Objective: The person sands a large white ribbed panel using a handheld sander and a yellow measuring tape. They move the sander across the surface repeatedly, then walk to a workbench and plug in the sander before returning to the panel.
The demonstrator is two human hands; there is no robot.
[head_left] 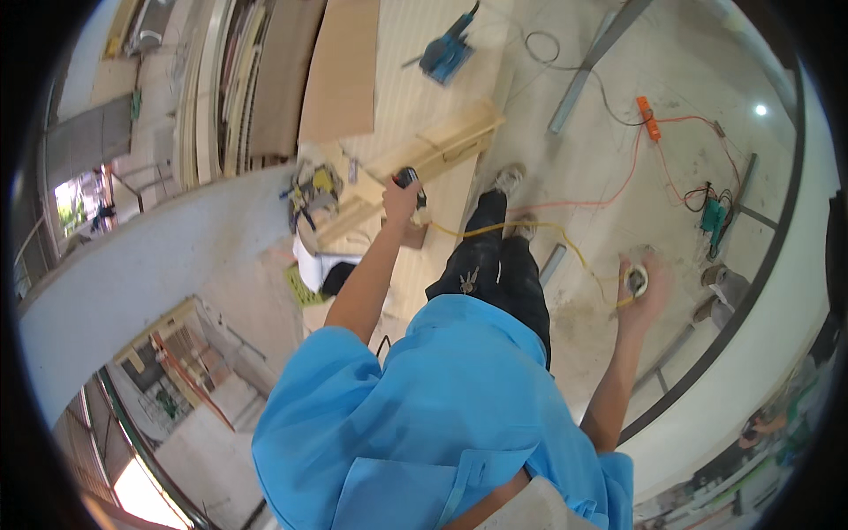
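My left hand [400, 201] is closed around a small black tool [407, 177] with a reddish detail; its exact kind is hard to make out. It is held over the pale wooden boards. From beside this hand a thin yellow line [495, 229], a cord or a strip, sags across in front of my legs to my right hand [647, 287]. That hand, smeared by motion, is closed on a small round thing [635, 281] with a pale rim and dark middle. The yellow line ends at it, above the floor on my right.
A blue power sander [446, 57] lies on the pale panel ahead. An orange power strip [649, 119] with orange cords and a green power tool [714, 216] are on the floor to the right. Grey metal bars [583, 75] lie ahead. Upright boards [238, 88] stand at left.
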